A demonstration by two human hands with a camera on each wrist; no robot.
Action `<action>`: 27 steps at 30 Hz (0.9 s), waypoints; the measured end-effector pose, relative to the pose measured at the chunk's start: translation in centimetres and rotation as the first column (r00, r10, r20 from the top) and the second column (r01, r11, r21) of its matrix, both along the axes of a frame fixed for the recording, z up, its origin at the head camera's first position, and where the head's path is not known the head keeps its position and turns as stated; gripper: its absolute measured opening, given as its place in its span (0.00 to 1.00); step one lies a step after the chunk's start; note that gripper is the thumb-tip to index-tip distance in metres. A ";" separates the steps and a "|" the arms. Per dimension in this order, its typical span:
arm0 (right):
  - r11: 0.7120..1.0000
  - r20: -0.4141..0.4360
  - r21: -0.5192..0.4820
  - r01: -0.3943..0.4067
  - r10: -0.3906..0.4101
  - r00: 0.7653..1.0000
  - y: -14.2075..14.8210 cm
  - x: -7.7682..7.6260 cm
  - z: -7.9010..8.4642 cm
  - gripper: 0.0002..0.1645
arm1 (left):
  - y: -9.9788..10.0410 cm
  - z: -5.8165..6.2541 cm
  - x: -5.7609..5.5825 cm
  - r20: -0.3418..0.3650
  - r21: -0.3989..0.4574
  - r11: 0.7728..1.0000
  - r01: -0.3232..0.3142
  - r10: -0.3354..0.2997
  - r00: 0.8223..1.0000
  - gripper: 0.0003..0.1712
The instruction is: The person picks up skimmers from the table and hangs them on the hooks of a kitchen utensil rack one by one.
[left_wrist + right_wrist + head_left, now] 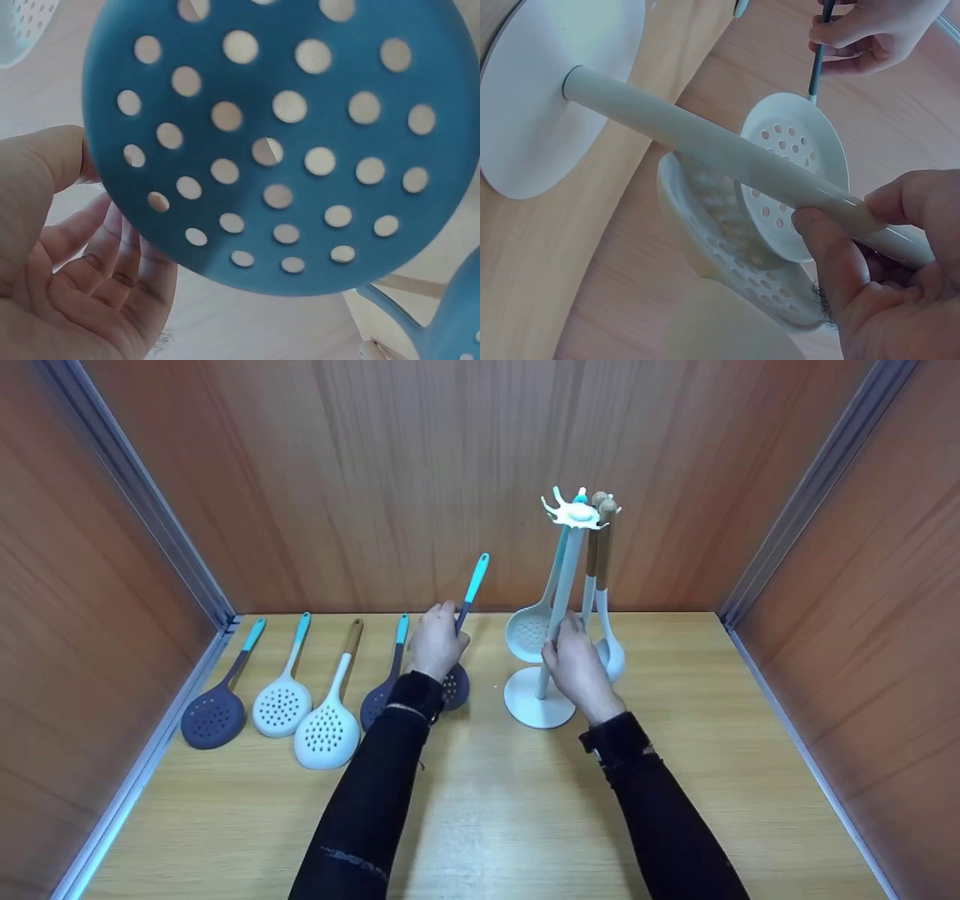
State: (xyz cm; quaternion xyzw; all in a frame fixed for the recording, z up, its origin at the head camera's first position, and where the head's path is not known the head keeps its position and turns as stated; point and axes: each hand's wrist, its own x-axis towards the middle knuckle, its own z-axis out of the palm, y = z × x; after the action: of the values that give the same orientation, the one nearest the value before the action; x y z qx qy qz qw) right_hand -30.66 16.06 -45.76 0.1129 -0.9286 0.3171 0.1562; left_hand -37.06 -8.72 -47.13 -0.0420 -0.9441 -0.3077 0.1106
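- Navy skimmer [296,136] w/ turquoise hdl [478,574]: round perforated head low, hdl up, L of white stand [565,589], not yet hung.
- L hand [437,641] holds its shaft; R hand [577,664] grips stand's post.
- Prob. under halfway: 3 utensils [530,631] hung; 4 skimmers [327,735] left on table [510,825].

Pale wood-grain tabletop [487,840]; brown wood-grain back panel [360,472], left panel [67,607], right panel [877,585]; grey metal strips [142,499] along corners, tabletop sides.

Even light overall — pale glare on the tabletop [480,832], soft shadows beside the dark sleeves [364,810].
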 end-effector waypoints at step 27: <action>1.000 -0.010 0.003 0.006 -0.006 1.000 0.1 -0.2 0.0 0.30 | 0.9 2.2 0.2 -0.074 0.052 0.998 0.032 -0.029 0.997 0.29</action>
State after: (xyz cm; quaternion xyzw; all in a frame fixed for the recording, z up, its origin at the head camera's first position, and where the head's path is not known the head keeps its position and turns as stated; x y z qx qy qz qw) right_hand -30.81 16.16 -45.79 0.1121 -0.9286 0.3145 0.1618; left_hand -36.83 -7.83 -44.93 -0.0648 -0.9302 -0.3324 0.1414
